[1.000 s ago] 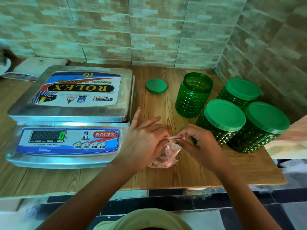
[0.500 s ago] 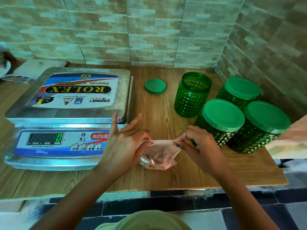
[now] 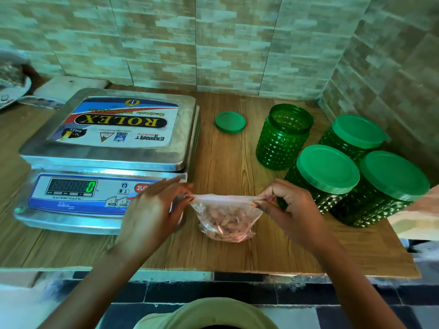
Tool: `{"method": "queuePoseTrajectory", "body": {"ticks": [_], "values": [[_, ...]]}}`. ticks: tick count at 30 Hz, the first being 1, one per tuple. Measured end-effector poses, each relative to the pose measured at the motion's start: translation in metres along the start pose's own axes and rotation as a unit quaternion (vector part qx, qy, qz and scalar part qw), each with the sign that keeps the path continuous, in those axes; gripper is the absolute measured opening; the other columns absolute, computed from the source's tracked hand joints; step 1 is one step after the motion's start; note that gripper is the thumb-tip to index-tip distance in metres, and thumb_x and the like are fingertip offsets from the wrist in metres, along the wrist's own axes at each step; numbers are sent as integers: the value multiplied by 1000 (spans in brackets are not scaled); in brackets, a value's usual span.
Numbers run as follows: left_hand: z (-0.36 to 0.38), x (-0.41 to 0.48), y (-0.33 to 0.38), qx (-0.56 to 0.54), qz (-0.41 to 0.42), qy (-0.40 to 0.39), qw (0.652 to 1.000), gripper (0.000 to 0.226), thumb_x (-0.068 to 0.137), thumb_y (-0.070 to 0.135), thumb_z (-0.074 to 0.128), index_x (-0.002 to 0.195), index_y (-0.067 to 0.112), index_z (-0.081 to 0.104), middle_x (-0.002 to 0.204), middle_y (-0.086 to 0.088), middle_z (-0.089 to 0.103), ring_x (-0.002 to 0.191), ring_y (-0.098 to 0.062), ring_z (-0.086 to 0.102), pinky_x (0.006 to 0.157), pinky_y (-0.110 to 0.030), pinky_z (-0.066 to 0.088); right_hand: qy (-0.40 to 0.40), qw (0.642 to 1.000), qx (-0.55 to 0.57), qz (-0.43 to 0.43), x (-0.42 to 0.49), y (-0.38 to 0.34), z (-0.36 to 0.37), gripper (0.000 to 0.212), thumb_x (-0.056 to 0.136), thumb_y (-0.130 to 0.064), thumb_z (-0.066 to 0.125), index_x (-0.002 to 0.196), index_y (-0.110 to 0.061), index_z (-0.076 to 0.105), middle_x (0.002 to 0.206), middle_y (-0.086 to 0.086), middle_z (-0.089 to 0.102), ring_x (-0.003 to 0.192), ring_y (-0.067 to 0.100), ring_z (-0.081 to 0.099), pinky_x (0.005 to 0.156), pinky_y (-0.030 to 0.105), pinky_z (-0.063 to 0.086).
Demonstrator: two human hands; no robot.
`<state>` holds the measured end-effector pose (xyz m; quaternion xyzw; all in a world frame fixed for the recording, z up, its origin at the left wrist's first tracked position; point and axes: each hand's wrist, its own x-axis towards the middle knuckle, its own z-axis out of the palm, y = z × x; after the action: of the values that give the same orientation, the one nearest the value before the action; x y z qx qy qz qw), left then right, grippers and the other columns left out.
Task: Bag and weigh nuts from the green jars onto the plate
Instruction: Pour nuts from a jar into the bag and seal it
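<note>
Head view: the left hand (image 3: 152,214) and right hand (image 3: 287,205) each pinch one end of the nut bag (image 3: 225,219) at its top edge, stretched between them, with its bottom on the table (image 3: 225,162). The scale (image 3: 107,150) sits just beyond the left hand, and the green jars (image 3: 325,172) stand beyond the right.

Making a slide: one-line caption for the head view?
Left hand and right hand pinch the top corners of a bag of nuts beside the scale reading 0; one green jar stands open.

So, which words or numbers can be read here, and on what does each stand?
"ROLEX", upside down: sticker on the silver steel scale platform.
"EXPORT", upside down: same sticker.
"0": green digit, scale display.
"RO", cut off: red badge, blue front panel.
Smaller print: too blurred.
</note>
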<state>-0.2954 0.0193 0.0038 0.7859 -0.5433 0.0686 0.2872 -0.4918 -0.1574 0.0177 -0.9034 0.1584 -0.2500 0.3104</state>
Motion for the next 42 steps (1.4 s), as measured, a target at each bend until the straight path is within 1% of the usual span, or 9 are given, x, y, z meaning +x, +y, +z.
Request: {"method": "queuePoseTrajectory", "body": {"ticks": [2, 4, 8, 14, 23, 28, 35, 40, 42], "values": [[-3, -3, 1, -42, -46, 14, 998, 18, 86, 32, 53, 93, 22, 66, 86, 3, 72, 72, -17, 69, 58, -26, 52, -5, 999, 30, 23, -1, -1, -2, 8, 81, -17, 65, 84, -24, 64, 81, -13, 60, 78, 5, 57, 67, 15, 44], [-2, -7, -1, -131, -99, 18, 986, 17, 87, 20, 63, 104, 25, 63, 94, 11, 70, 82, -5, 68, 68, -17, 52, -28, 994, 63, 88, -4, 1, -1, 24, 79, -24, 71, 95, -35, 57, 92, -17, 61, 87, 1, 57, 74, 15, 46], [9, -18, 15, -372, -195, -114, 900, 69, 73, 4, 73, 123, 37, 39, 107, 19, 63, 98, 7, 61, 81, -8, 48, -112, 968, 75, 210, -15, 3, 21, 91, 57, -24, 86, 130, -40, 35, 113, -28, 49, 105, -6, 52, 87, 18, 48], [56, -31, 23, -370, -237, -183, 880, 79, 66, 10, 82, 126, 35, 36, 122, 15, 57, 114, -1, 55, 100, -36, 46, -88, 966, 131, 205, -24, 3, 58, 63, 60, -19, 86, 101, -45, 46, 99, -27, 57, 95, -20, 52, 78, 7, 48], [53, -17, 40, -323, -223, -127, 911, 59, 73, 19, 78, 114, 36, 39, 97, 24, 59, 88, 17, 56, 75, -4, 44, -31, 963, 154, 220, -19, 11, 51, 57, 57, -4, 86, 94, -35, 55, 85, -27, 68, 90, -6, 63, 68, 14, 52], [28, -12, 38, -405, -214, -52, 888, 53, 73, 7, 77, 106, 37, 50, 98, 21, 67, 93, 6, 62, 78, -10, 46, -25, 954, 210, 214, 0, -2, 37, 46, 56, 4, 85, 92, -17, 64, 87, -10, 73, 83, 12, 70, 64, 20, 54], [-31, 24, -21, -415, -214, 6, 884, 64, 52, 44, 88, 107, 22, 63, 88, 5, 71, 72, -7, 63, 64, -16, 49, -19, 936, 319, 149, 70, -49, 58, 47, 68, 16, 71, 100, -17, 59, 84, -15, 73, 82, -1, 67, 69, 11, 48], [-72, 58, -79, -405, -208, 32, 890, 45, 58, 34, 76, 100, 26, 62, 64, 16, 62, 48, -1, 48, 50, -20, 44, 14, 946, 307, 106, 137, -84, 93, 52, 60, -31, 78, 106, -23, 54, 96, -6, 70, 90, 6, 65, 75, 21, 51], [-84, 72, -106, -379, -193, 23, 905, 44, 57, 42, 77, 96, 31, 60, 64, 18, 60, 47, 1, 46, 51, -22, 42, 21, 952, 288, 99, 164, -94, 109, 49, 70, -20, 78, 108, -27, 48, 99, -6, 66, 87, 0, 65, 75, 19, 50]]}}
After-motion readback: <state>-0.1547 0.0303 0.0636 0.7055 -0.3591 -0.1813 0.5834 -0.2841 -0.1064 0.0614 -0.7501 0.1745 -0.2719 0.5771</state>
